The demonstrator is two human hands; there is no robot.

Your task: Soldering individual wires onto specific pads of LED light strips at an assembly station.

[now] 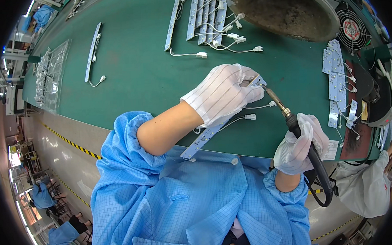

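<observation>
My left hand (223,94), in a white striped glove, pinches a light strip board whose end (258,81) sticks out past the fingertips. Below that hand a strip board (201,142) slants toward my body; the glove hides whether it is the same piece. Two white plugs on wires lie beside it, one of them a white connector (250,117). In my gloved right hand (301,144) is a soldering iron (287,111) with a black handle and cord. Its tip is at the board's end by my left fingertips, seemingly touching it.
On the green table (131,72) several wired strip boards (206,15) lie at the far middle, with a single strip (93,52) at left. A clear plastic tray (54,76) sits farther left. A large round hood (283,11) overhangs the far side, near a fan (353,27). Boards (335,79) lie stacked at right.
</observation>
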